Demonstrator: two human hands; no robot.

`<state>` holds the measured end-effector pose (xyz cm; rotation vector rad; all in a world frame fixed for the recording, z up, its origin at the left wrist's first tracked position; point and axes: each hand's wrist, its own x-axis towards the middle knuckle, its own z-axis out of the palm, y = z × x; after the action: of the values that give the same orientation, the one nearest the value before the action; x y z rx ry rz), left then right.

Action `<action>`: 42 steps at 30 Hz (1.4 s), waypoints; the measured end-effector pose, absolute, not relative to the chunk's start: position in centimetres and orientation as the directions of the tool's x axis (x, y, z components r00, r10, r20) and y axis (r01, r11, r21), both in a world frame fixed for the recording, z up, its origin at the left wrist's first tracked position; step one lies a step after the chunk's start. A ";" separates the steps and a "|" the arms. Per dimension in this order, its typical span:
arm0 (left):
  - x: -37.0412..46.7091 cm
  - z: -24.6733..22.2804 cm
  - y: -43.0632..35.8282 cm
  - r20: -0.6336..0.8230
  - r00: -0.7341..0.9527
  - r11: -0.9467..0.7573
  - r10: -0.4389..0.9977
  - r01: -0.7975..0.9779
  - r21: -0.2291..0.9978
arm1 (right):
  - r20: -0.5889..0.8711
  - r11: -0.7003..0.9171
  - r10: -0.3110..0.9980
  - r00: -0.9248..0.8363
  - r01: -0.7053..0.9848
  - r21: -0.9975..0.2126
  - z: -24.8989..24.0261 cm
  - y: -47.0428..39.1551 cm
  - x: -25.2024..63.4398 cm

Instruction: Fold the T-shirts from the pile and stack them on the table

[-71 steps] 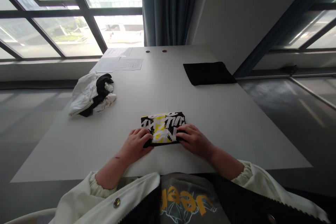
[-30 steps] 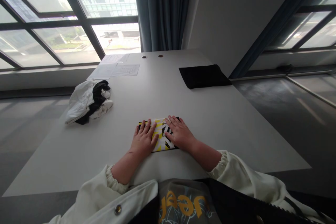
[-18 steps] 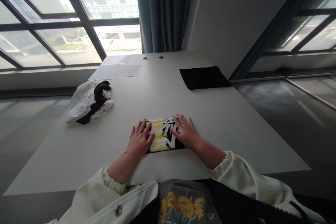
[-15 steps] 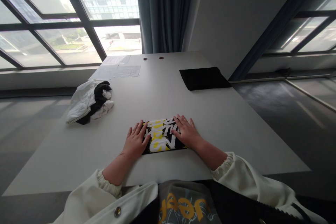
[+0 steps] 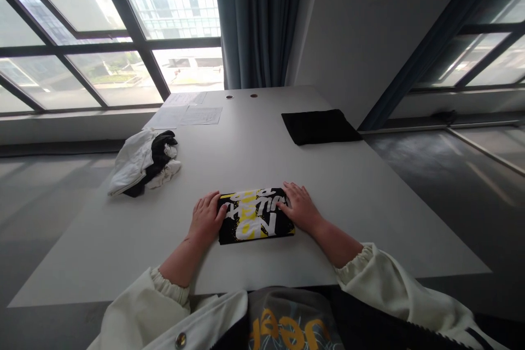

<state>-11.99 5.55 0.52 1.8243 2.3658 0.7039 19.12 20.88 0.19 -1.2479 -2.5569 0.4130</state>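
A folded garment point(image 5: 255, 224), black with white lettering and yellow patches, lies flat on the white table in front of me. Along its left end rests my left hand point(image 5: 207, 216), fingers apart and thumb touching the printed top. My right hand point(image 5: 301, 208) lies against the right end in a similar way, fingers stretched forward and thumb on the cloth. Neither hand lifts the garment. The undersides of both hands are hidden.
To the left sits a crumpled heap of white and black clothes point(image 5: 135, 167). A folded black cloth point(image 5: 320, 127) lies at the back right. Sheets of paper point(image 5: 200, 115) are at the far left of the table point(image 5: 229, 158), near the window and a blue curtain point(image 5: 260, 22).
Both hands have slid outward from the top of the garment to its left and right ends, uncovering more of the print. The view has shifted slightly.
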 end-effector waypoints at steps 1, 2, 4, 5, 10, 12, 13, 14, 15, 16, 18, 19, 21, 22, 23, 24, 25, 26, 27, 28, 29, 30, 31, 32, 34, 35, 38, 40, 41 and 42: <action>-12.1 0.6 5.8 0.223 -0.295 0.188 0.929 0.896 0.402 | 0.133 0.595 0.793 -0.594 0.709 -0.380 0.2 21.0 19.1; -12.2 0.6 6.0 0.225 -0.297 0.188 0.928 0.895 0.405 | 0.159 0.604 0.787 -0.596 0.691 -0.397 0.2 21.0 19.1; -12.4 0.8 6.7 0.222 -0.295 0.188 0.929 0.895 0.404 | 0.219 0.630 0.766 -0.604 0.638 -0.443 0.2 21.1 19.0; -12.5 0.9 7.0 0.218 -0.291 0.186 0.932 0.897 0.402 | 0.247 0.642 0.755 -0.608 0.607 -0.468 0.4 21.1 19.0; -12.6 1.3 7.9 0.232 -0.278 0.164 0.932 0.895 0.415 | 0.297 0.617 0.755 -0.585 0.478 -0.626 1.5 20.6 18.9; -12.7 1.4 7.9 0.239 -0.266 0.138 0.934 0.886 0.443 | 0.287 0.578 0.762 -0.581 0.409 -0.707 1.9 20.3 18.9; -12.7 1.4 7.9 0.238 -0.254 0.120 0.937 0.878 0.463 | 0.278 0.551 0.767 -0.578 0.371 -0.748 2.0 20.1 18.9; -12.8 1.5 7.8 0.235 -0.242 0.101 0.941 0.867 0.488 | 0.269 0.518 0.777 -0.569 0.334 -0.788 2.1 19.9 18.9; -12.8 1.6 7.7 0.227 -0.234 0.087 0.945 0.852 0.516 | 0.261 0.480 0.792 -0.552 0.298 -0.825 2.1 19.8 18.9; -12.7 1.7 7.7 0.211 -0.235 0.085 0.949 0.833 0.547 | 0.253 0.440 0.811 -0.528 0.265 -0.858 2.0 19.8 18.8; -12.5 2.0 7.5 0.159 -0.250 0.109 0.955 0.797 0.594 | 0.233 0.364 0.846 -0.480 0.200 -0.910 1.8 19.8 18.8; -12.4 2.3 7.4 0.132 -0.246 0.118 0.960 0.786 0.607 | 0.219 0.328 0.860 -0.460 0.172 -0.929 1.6 20.0 18.8; -12.0 2.8 7.2 0.098 -0.198 0.096 0.975 0.778 0.620 | 0.178 0.261 0.884 -0.433 0.139 -0.955 1.3 20.4 18.9; -11.8 3.0 7.2 0.094 -0.158 0.065 0.983 0.779 0.624 | 0.157 0.234 0.893 -0.422 0.135 -0.963 1.2 20.7 19.0; -11.6 3.2 7.1 0.095 -0.116 0.031 0.989 0.779 0.627 | 0.140 0.213 0.900 -0.412 0.137 -0.967 1.2 21.0 19.1; -11.5 3.4 7.1 0.098 -0.082 0.002 0.992 0.779 0.627 | 0.129 0.200 0.905 -0.405 0.138 -0.970 1.2 21.2 19.2; -11.4 3.4 7.2 0.100 -0.058 -0.017 0.993 0.781 0.625 | 0.123 0.191 0.908 -0.401 0.133 -0.973 1.3 21.4 19.3; -11.3 3.4 7.2 0.098 -0.046 -0.025 0.994 0.785 0.619 | 0.118 0.180 0.907 -0.403 0.118 -0.977 1.4 21.5 19.3; -11.3 3.3 7.3 0.095 -0.046 -0.022 0.994 0.791 0.611 | 0.110 0.162 0.904 -0.413 0.092 -0.983 1.6 21.5 19.4; -11.3 3.1 7.5 0.093 -0.061 -0.008 0.994 0.798 0.603 | 0.100 0.138 0.897 -0.430 0.058 -0.989 1.8 21.4 19.4; -11.3 2.9 7.6 0.094 -0.091 0.017 0.991 0.802 0.597 | 0.090 0.115 0.885 -0.456 0.025 -0.993 2.1 21.3 19.3; -11.4 2.6 7.7 0.101 -0.138 0.052 0.985 0.803 0.593 | 0.084 0.098 0.868 -0.489 0.002 -0.995 2.3 21.0 19.3; -11.4 2.4 7.8 0.111 -0.201 0.097 0.973 0.799 0.594 | 0.083 0.093 0.847 -0.526 -0.006 -0.996 2.6 20.7 19.3; -11.5 2.2 7.8 0.123 -0.271 0.146 0.955 0.786 0.600 | 0.082 0.103 0.822 -0.564 0.006 -0.995 2.8 20.5 19.2; -11.6 2.0 7.9 0.143 -0.397 0.229 0.907 0.747 0.624 | 0.066 0.159 0.761 -0.646 0.087 -0.984 3.2 19.9 19.1; -11.7 1.9 7.8 0.151 -0.442 0.255 0.884 0.728 0.637 | 0.044 0.191 0.726 -0.686 0.139 -0.972 3.3 19.7 19.0; -11.8 1.9 7.8 0.174 -0.500 0.282 0.848 0.705 0.651 | -0.003 0.271 0.642 -0.766 0.231 -0.934 3.4 18.9 18.5; -11.8 2.0 7.7 0.171 -0.518 0.295 0.838 0.695 0.656 | 0.030 0.307 0.642 -0.766 0.221 -0.926 3.4 18.1 17.9; -11.8 2.0 7.7 0.166 -0.530 0.304 0.832 0.685 0.663 | 0.056 0.318 0.660 -0.749 0.211 -0.924 3.4 17.7 17.5; -11.9 2.0 7.7 0.159 -0.544 0.312 0.824 0.670 0.674 | 0.080 0.324 0.684 -0.725 0.204 -0.924 3.5 17.3 17.1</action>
<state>-11.90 7.72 2.00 1.3687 2.3623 1.0509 17.10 17.29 3.47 -0.7819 -2.1333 1.3891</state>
